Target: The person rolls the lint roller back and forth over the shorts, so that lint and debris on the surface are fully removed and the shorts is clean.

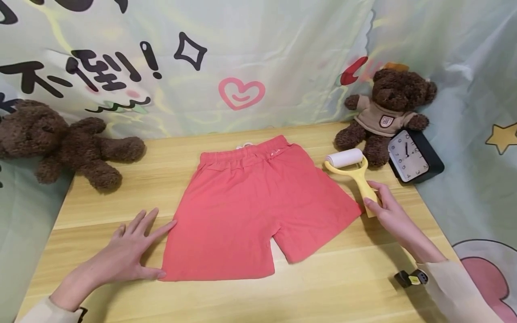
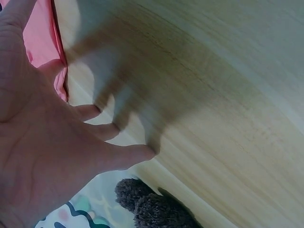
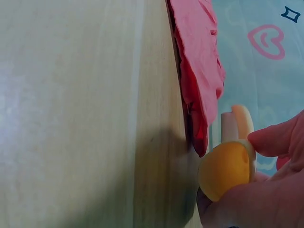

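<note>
Red shorts (image 1: 238, 206) lie spread on the wooden table, waistband toward the back wall. My left hand (image 1: 121, 253) is spread at their left edge, with the thumb and index fingertips right at the cloth; its other fingers reach over the wood. In my right hand (image 1: 389, 215) is a lint roller (image 1: 357, 172), gripped by its yellow handle beside the right leg of the shorts. The white roll points toward the back, close to the shorts' right side. The right wrist view shows the handle's rounded end (image 3: 223, 171) between thumb and fingers.
A brown teddy bear (image 1: 76, 148) lies at the back left. Another bear in a beige top (image 1: 383, 114) sits at the back right, a black square clock (image 1: 416, 157) leaning by it. Printed cloth (image 1: 282, 54) hangs behind the table (image 1: 331, 291) and at both sides.
</note>
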Available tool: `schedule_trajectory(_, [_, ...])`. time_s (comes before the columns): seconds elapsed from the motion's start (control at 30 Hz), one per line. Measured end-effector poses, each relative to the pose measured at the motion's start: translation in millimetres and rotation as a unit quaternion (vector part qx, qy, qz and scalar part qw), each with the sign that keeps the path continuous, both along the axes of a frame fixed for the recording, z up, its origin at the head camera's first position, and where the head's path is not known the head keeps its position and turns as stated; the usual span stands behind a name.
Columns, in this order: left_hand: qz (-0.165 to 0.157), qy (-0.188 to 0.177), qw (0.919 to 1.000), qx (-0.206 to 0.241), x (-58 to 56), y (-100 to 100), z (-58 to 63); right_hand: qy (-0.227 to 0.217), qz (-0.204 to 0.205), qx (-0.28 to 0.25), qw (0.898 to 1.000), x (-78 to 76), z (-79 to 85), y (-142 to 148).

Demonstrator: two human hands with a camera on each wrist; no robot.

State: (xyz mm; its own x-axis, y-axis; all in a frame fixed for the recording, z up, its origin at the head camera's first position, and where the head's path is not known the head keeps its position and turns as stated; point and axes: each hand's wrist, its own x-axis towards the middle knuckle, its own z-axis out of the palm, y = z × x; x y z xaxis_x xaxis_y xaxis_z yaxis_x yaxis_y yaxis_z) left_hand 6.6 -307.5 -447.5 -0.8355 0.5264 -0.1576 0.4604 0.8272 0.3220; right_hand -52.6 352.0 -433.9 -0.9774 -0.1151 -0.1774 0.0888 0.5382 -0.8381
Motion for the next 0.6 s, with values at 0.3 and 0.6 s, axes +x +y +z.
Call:
schedule_trajectory(0.3, [-0.002, 0.000, 1.0000, 0.004, 0.8, -3, -0.1, -0.021, -0.012, -0.005, 1.000, -3.3, -4.0, -4])
schedule_trajectory(0.6, [-0.003, 0.008, 0.9999, 0.009, 1.1, -7, 0.2, -0.029, 0.012, -0.003, 1.000, -10.6, -2.2, -7])
